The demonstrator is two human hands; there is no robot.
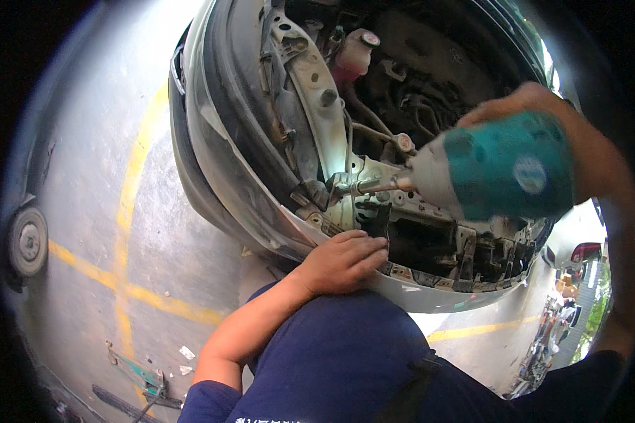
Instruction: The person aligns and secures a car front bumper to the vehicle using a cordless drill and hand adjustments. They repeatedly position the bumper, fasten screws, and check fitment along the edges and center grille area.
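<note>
A teal and grey impact wrench (pixel 501 169) is gripped in my right hand (pixel 525 102), whose fingers are partly hidden behind the tool's body. Its long socket (pixel 374 186) points left and reaches a dark bracket (pixel 323 192) at the front crossmember, where a bright light shines. Whether the socket sits on a bolt is hidden. My left hand (pixel 346 261) lies flat on the top edge of the car's front bumper (pixel 416 297), fingers stretched out and holding nothing.
The open engine bay holds a coolant reservoir (pixel 356 53) with pink fluid, a radiator cap (pixel 403 142) and hoses. On the floor at left are a wheel (pixel 29 242), yellow lines and a green floor jack (pixel 144 377). Another white car (pixel 578 236) stands at right.
</note>
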